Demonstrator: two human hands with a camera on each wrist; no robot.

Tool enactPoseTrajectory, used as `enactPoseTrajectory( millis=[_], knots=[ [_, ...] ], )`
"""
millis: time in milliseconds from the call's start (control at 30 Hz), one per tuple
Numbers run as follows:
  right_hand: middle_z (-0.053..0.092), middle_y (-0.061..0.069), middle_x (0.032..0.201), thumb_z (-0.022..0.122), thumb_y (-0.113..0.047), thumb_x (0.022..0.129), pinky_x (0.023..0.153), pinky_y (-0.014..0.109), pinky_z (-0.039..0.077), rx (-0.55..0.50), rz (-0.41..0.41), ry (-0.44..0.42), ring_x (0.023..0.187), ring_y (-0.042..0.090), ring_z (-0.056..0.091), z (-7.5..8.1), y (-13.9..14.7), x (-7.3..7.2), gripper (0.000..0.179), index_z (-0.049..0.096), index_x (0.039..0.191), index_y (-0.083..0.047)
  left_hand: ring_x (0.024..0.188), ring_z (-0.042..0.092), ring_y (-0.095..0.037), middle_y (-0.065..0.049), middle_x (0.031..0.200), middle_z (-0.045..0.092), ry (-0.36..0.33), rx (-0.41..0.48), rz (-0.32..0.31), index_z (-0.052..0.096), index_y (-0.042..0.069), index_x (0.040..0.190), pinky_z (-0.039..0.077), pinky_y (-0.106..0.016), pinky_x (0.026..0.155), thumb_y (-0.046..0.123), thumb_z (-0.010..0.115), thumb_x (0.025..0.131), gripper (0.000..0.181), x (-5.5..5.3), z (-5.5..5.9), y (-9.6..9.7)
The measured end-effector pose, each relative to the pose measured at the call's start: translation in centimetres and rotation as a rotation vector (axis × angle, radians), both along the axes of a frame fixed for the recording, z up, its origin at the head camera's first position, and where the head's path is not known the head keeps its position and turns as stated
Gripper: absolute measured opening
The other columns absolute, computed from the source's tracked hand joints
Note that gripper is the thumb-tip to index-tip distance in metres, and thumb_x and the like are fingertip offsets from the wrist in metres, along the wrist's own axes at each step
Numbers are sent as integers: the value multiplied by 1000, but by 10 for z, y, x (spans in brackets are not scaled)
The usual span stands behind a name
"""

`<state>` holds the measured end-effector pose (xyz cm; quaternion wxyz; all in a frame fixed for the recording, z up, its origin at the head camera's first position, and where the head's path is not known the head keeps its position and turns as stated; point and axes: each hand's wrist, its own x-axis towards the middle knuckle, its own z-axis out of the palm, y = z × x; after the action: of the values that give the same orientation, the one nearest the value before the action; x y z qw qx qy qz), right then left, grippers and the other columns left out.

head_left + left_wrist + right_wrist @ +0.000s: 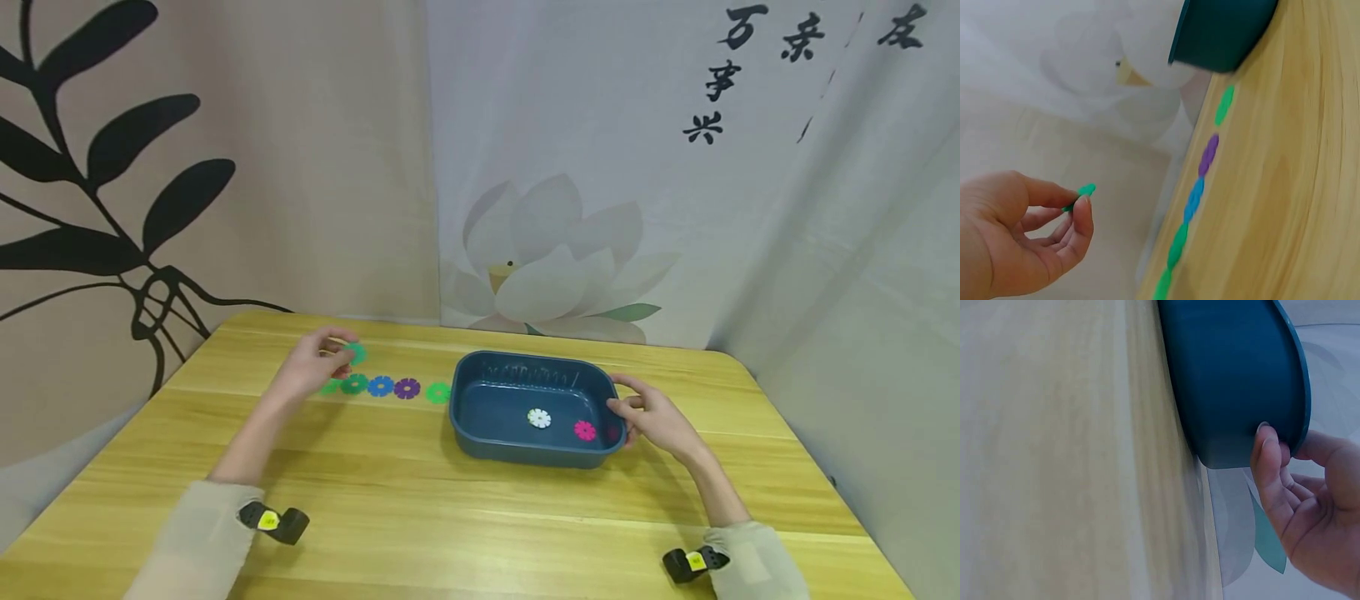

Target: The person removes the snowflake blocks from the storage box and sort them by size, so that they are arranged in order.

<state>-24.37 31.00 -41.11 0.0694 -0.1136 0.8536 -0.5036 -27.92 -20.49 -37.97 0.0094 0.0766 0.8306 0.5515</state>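
Note:
Between thumb and forefinger my left hand (307,364) pinches a teal-green snowflake disc (357,353), held above a row of discs on the table. That row has a light green disc (330,387), a green disc (355,384), a blue disc (381,386), a purple disc (407,388) and another green disc (438,392) beside the basin. My right hand (656,418) grips the right rim of a dark blue plastic basin (495,451), thumb inside and fingers against the outer wall. A white disc (539,418) and a pink disc (585,430) lie in the basin.
The wooden table (375,517) reaches back to a hanging cloth (337,167) printed with leaves, a lotus and characters. Each sleeved wrist carries a small black camera, one at the left (273,522) and one at the right (695,564).

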Motion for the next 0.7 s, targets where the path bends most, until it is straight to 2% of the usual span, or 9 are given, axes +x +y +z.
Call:
enactPoseTrajectory(
  millis=[233,367,567,700],
  knots=[
    [65,20,84,60,-17,103,59,43,59,3,3,0,53,29,64,1,-1,0,63,29,153,4,89,62,-22,-21,111,52,15,-13,69,48,-8,138,56,-29,81,7,53,105,37,-2,-14,-31],
    [65,20,84,60,-17,103,59,43,59,2,4,2,53,27,64,1,-1,1,63,29,153,4,89,64,-22,-18,107,53,10,-55,115,49,-8,138,57,-30,81,9,54,104,37,-2,-22,-44],
    [64,20,83,60,-18,103,58,43,58,3,9,9,53,29,63,-1,0,0,63,29,153,4,84,64,-22,-13,99,58,-25,-127,178,49,-9,134,54,-32,73,13,57,103,38,-3,-31,-56],
    [65,20,82,60,-18,103,58,43,58,1,13,9,53,30,63,-1,1,-1,63,29,153,4,86,64,-24,-13,99,60,-59,-165,223,49,-11,131,51,-31,71,11,58,102,38,-6,-38,-61]
  ],
)
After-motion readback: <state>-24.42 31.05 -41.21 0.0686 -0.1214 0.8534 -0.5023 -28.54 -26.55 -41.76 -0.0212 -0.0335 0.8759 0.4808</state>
